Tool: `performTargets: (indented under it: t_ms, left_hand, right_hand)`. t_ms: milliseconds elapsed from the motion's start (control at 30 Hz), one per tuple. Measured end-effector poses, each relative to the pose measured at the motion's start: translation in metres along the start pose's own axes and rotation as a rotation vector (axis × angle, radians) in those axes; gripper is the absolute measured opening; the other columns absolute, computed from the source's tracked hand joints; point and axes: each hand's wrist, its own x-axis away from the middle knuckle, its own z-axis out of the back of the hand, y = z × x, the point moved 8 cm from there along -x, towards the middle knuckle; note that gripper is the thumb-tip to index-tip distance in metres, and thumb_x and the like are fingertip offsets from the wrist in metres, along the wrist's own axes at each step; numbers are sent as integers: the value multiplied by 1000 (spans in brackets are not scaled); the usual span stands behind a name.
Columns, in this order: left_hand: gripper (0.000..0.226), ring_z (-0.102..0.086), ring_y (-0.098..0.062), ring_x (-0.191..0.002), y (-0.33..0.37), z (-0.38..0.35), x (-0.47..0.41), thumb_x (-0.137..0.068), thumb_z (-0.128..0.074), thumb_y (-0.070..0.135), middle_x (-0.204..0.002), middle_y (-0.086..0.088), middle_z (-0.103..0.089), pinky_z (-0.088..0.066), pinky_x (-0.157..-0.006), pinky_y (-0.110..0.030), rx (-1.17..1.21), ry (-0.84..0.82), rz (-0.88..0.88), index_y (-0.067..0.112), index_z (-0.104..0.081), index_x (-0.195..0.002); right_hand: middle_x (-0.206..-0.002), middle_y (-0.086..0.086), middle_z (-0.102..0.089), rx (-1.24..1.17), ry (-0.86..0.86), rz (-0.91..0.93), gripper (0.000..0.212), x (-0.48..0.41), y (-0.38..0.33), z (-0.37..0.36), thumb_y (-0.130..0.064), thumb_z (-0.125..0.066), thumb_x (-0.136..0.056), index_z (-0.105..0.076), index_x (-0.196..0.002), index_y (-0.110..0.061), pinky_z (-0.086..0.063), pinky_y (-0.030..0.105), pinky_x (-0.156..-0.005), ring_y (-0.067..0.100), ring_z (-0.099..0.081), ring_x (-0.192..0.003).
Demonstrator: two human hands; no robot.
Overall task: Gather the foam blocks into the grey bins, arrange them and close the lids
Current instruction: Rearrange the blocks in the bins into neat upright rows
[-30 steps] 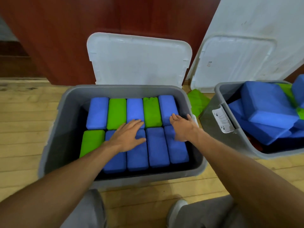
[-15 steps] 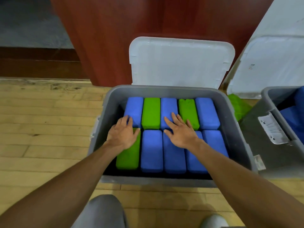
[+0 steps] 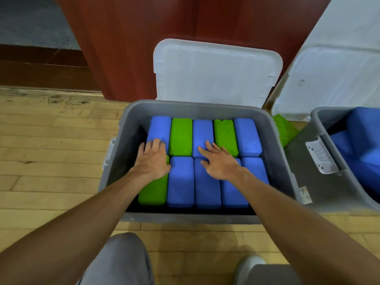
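Observation:
A grey bin (image 3: 197, 109) in front of me holds blue and green foam blocks packed flat in two rows. My left hand (image 3: 153, 160) lies palm down with fingers spread on the near-left green block (image 3: 153, 191) and reaches the far-left blue block (image 3: 159, 128). My right hand (image 3: 221, 161) rests flat on the middle blue blocks (image 3: 206, 188). Neither hand grips a block. The bin's white lid (image 3: 216, 73) stands open behind it. A second grey bin (image 3: 320, 145) at the right holds loose blue blocks (image 3: 362, 136).
The second bin's white lid (image 3: 331, 83) leans on the wall at the right. A green block (image 3: 284, 130) lies on the floor between the bins. A red-brown wooden panel (image 3: 144, 38) stands behind. My knees and a shoe (image 3: 249, 264) are at the bottom on the wooden floor.
Both hands slid left across the blocks: the left from the middle to the left column, the right from the right edge to the middle. My view turned left.

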Motion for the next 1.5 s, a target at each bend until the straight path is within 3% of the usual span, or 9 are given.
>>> performTargets:
  t_ms: [133, 200, 300, 467, 733, 1067, 1333, 1433, 1500]
  left_hand:
    - [65, -18, -19, -143, 63, 7, -13, -90, -53, 28, -154, -1, -22, -5, -119, -35, 201, 14, -222, 18, -28, -148]
    - [64, -17, -17, -145, 97, 3, -23, -93, -50, 29, -158, -1, -18, -8, -118, -31, 205, 14, -330, 19, -24, -150]
    - [65, -4, -18, -149, 130, -12, -38, -97, -46, 37, -162, 5, -4, -9, -120, -38, 167, -41, -409, 30, -14, -153]
    - [60, 6, -18, -149, 134, -30, -40, -99, -31, 51, -162, 7, 4, -4, -120, -40, 46, -20, -367, 40, -7, -152]
    - [52, -8, -17, -149, 132, -22, -34, -99, -35, 44, -161, 5, -13, -19, -119, -38, 90, 51, -403, 40, -23, -149]
    - [65, 6, -17, -149, 130, -31, -30, -93, -34, 63, -162, 5, 6, -4, -121, -39, 85, -86, -393, 43, -10, -151]
    - [79, -7, -19, -148, 137, -20, -35, -80, -57, 66, -159, 4, -14, -18, -116, -42, 81, -42, -351, 38, -25, -147]
    - [82, -19, -19, -142, 146, -11, -41, -72, -70, 56, -151, 3, -27, -30, -110, -38, 104, -78, -327, 31, -35, -142]
    - [82, -23, -21, -138, 151, -7, -45, -71, -74, 48, -147, 1, -31, -35, -106, -37, 108, -147, -300, 25, -38, -141]
  right_hand:
    - [-160, 7, -16, -162, 281, -132, 57, 19, 51, 31, -23, -44, -99, -25, -151, -12, -17, 32, -119, 22, -15, -147]
    - [-161, 11, -7, -156, 298, -231, 62, 28, 87, 31, -25, -41, -101, -13, -153, -5, -9, 32, -121, 24, -5, -149]
    - [-161, 12, 0, -93, 245, -233, 63, 24, 112, 21, -35, -32, -104, -6, -153, -7, -2, 33, -121, 24, 1, -149]
    - [-162, 10, -2, -50, 256, -235, 55, 13, 110, 15, -32, -22, -105, -8, -154, -10, -2, 35, -121, 23, 1, -149]
    - [-162, 8, -4, -9, 279, -232, 55, 34, 102, 1, -30, -22, -105, -8, -154, -10, -3, 33, -122, 21, 0, -150]
    - [-162, 9, 0, 35, 155, -253, 59, 26, 106, 8, -29, -25, -104, -4, -153, -7, -3, 33, -122, 21, 1, -149]
    - [-162, 4, 6, 60, -29, -76, 84, 40, 117, 18, -44, -53, -94, -2, -155, -15, -10, 28, -118, 18, 1, -149]
    - [-161, 9, -7, 1, 53, -14, 83, 39, 119, 24, -39, -61, -90, -15, -153, -10, -10, 28, -117, 22, -7, -149]
    - [-156, 12, -20, -8, 79, 11, 71, 40, 117, 31, -31, -60, -91, -26, -149, -8, -18, 31, -116, 26, -18, -145]
